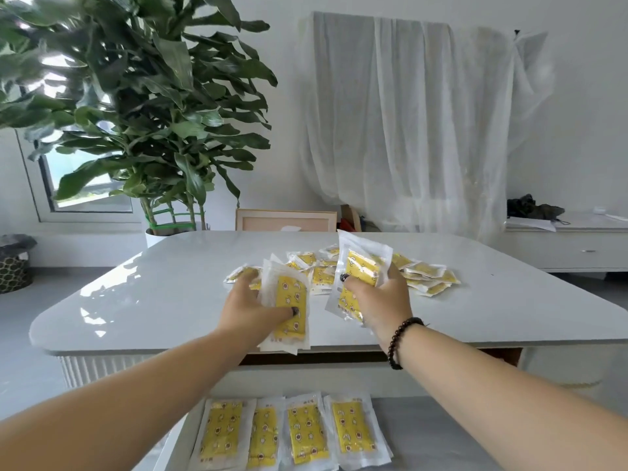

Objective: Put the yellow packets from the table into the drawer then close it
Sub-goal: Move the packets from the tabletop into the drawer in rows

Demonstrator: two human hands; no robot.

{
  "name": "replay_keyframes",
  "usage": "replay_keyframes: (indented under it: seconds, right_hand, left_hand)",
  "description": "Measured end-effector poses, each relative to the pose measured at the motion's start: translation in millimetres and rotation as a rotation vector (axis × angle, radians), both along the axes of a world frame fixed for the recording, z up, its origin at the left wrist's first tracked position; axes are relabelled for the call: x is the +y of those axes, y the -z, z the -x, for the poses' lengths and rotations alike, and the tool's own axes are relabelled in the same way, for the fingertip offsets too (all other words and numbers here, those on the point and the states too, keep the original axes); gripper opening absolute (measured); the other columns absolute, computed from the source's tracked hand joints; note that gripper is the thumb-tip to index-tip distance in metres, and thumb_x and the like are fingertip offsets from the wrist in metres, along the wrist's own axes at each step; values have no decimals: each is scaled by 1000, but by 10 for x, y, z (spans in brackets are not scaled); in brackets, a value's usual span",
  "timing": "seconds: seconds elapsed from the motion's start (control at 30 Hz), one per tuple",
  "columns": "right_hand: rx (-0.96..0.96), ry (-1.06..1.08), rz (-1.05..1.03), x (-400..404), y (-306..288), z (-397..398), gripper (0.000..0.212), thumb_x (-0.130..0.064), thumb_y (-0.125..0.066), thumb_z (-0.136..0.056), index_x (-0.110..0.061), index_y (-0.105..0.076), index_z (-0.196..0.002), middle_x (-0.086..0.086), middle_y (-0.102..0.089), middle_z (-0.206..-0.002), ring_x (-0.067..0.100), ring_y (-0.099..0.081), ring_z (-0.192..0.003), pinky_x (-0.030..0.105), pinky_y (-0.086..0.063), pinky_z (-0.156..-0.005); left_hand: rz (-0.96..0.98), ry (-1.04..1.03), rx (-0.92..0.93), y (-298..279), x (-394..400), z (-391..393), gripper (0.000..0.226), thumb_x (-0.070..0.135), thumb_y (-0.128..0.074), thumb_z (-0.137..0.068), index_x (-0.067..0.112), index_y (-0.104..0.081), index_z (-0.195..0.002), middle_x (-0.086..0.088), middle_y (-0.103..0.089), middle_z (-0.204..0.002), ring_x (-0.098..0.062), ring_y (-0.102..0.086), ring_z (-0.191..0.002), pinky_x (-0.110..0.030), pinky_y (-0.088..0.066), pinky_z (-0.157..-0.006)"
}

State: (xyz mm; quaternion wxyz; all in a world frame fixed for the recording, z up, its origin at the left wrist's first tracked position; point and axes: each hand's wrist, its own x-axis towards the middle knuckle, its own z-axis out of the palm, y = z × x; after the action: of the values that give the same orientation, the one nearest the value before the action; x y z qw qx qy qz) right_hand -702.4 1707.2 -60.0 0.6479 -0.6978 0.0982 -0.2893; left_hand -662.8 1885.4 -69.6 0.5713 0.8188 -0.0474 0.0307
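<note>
Both the left hand (249,305) and the right hand (380,294) clutch upright stacks of yellow packets (289,300). The open drawer (424,433) lies directly below them, at bottom centre, its packets lengthwise toward the table (163,283).

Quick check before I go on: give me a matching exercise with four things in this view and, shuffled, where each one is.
Things:
1. left hand
2. right hand
3. row of four packets
4. loose heap of packets

Places:
A. lying side by side in the open drawer, at the near edge of the view
B. lifted above the table, gripping a bunch of packets
C. spread on the tabletop, beyond the hands
D. holding a stack of packets at the table's near edge

Pairs: 1-D, 2-B, 3-A, 4-C
</note>
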Motion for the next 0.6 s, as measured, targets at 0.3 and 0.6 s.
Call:
replay_keyframes:
  seconds: [0.3, 0.6]
  right_hand:
    - [71, -57, 142, 14, 613, -797, 39, -10, -50, -90, -35, -46, -120, -8, -62, -80, 11, -56, -64, 25, -46, -57]
    - [70, -64, 196, -149, 709, -1030, 31, -11, -58, -88, -30, -50, -111, -12, -61, -88, 10, -60, -83, 26, -49, -76]
  left_hand:
    - [159, 32, -22, 405, -449, -620, 26, 9, -65, -83, 29, -50, -91, -4, -65, -95, -13, -58, -78, -31, -47, -69]
    - [147, 121, -92, 644, -585, -826, 35, 13, -62, -85, 26, -58, -118, 6, -70, -101, -15, -65, -99, -34, -51, -88]
